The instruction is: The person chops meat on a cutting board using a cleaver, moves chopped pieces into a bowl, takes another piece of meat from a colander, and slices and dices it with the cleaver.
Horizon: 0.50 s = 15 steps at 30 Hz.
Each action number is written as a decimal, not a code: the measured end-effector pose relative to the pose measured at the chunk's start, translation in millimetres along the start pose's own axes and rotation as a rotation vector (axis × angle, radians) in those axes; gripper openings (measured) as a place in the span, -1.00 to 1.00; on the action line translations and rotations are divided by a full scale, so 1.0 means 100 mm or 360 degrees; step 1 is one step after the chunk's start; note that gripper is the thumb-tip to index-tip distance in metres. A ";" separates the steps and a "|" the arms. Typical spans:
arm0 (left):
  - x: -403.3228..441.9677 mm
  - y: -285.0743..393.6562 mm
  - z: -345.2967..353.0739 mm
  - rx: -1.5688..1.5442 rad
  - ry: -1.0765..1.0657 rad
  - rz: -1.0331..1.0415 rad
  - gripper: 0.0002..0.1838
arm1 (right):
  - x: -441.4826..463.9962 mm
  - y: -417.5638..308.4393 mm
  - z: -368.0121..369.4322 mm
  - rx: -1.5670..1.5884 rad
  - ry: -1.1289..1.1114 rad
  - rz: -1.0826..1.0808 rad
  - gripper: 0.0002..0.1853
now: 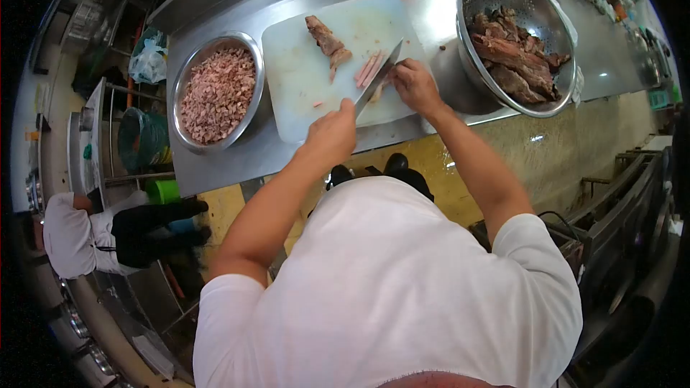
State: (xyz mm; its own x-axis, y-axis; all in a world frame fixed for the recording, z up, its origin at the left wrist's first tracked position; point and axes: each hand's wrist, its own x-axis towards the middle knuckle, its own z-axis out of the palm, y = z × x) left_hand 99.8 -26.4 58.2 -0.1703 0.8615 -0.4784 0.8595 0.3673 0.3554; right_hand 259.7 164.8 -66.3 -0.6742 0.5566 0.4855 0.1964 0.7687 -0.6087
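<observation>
My left hand (334,129) is wrapped round the handle of a knife (379,80), whose blade slants up and right over the white cutting board (291,111). Just right of the blade, my right hand (417,86) has its fingers pressed together at a small piece of meat, partly hidden by the fingers. Thin meat strips (366,68) lie to the left of the blade. A larger brown chunk of meat (327,42) rests farther up the board.
A steel bowl (256,98) of chopped meat sits left of the board. On the right, a steel colander (471,65) holds large cooked meat pieces. The steel table's front edge runs below the board. Another person (79,237) is at the far left.
</observation>
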 end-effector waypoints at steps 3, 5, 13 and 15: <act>0.36 0.07 0.15 -0.0019 0.0183 0.0028 -0.78 | 0.01 0.02 -0.02 0.0041 -0.0045 -0.0012 -0.86; 0.48 0.00 0.10 -0.0036 0.0350 0.0164 -0.81 | 0.01 0.05 -0.04 0.0021 -0.0077 0.0020 -0.87; 0.21 0.02 0.12 -0.0072 0.0193 0.0113 -0.81 | -0.08 0.04 -0.01 0.0040 -0.0037 0.0068 -0.86; 0.46 -0.01 0.23 -0.0136 0.0275 0.0085 -0.81 | -0.03 0.10 0.01 0.0025 -0.0077 0.0034 -0.84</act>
State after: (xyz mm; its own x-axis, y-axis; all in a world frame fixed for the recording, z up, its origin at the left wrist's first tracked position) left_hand 101.9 4.8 17.7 -0.2119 0.9252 -0.3148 0.8267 0.3415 0.4471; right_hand 262.8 170.9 -74.3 -0.7037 0.5568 0.4414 0.2004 0.7515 -0.6286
